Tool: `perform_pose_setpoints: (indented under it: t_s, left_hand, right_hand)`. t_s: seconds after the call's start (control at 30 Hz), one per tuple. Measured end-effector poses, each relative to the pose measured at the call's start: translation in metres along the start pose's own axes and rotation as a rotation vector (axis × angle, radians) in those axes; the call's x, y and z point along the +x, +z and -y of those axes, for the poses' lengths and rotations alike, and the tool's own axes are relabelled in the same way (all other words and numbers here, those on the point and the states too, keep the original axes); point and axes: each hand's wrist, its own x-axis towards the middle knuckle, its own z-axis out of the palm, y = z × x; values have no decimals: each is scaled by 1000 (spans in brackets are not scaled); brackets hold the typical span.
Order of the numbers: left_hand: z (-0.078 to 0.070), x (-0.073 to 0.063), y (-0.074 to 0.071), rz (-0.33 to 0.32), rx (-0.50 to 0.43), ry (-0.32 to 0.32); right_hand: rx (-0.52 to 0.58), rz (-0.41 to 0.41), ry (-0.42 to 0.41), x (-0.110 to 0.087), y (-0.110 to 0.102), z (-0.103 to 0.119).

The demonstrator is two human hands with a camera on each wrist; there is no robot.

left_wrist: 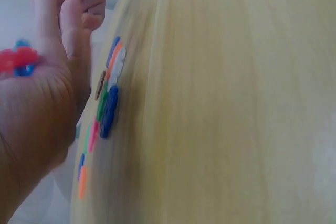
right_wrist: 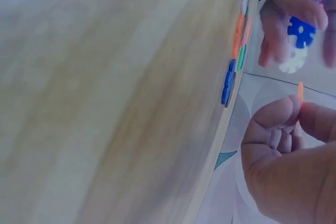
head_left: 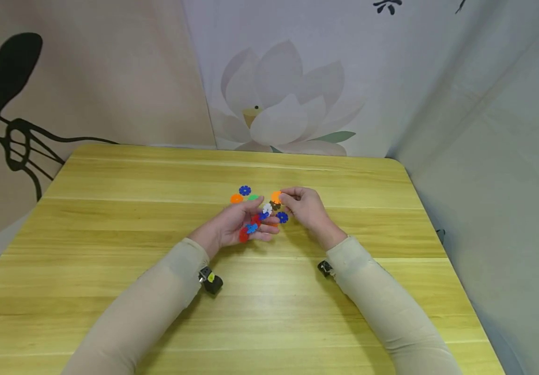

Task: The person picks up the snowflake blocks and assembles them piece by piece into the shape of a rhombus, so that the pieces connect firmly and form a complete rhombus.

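Note:
My left hand [head_left: 232, 221] holds a chain of interlocking plastic snowflake discs [head_left: 252, 228], in red, light blue, blue and white, slanting across its palm and fingers. The white disc [right_wrist: 295, 60] forms the end towards my right hand [head_left: 308, 209]. Between thumb and index finger, that hand pinches an orange snowflake disc [right_wrist: 300, 91], seen edge-on in the right wrist view, a short gap from the white one. In the left wrist view, a red disc [left_wrist: 18, 59] crosses a light blue one above the palm.
Loose discs lie on the wooden table [head_left: 269, 302] around and beyond the hands: blue [head_left: 245, 190], orange [head_left: 236, 198], green [head_left: 253, 197], brown [head_left: 275, 205] and another blue one [head_left: 282, 217]. Printed fabric [head_left: 288, 94] hangs behind the table's far edge.

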Motion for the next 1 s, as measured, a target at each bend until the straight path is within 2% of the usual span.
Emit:
perform_pose_setpoints:
  t_s: [0.1,0.33,0.43,0.63,0.8,1.0]
  left_hand:
    - [0,0,-3,52,32,-10]
    - [1,0,-6,51,52,-25]
    - [0,0,-7,18,57,-17]
    - [-2,0,-6,-110,96,69]
    - [-3,1,-2,-133,86,107]
    - [-3,1,-3,-147,56,130]
  right_hand:
    - [16,8,1,1,-1,-1]
    - [-4,24,-26,2,-2,-3]
    - [-50,17,-55,0,-3,-4]
    - [-257,1,-180,-7,-2,-3]
    - [-403,-22,-313,-12,3,-2]
    - [-436,-81,-374,-14,6,0]
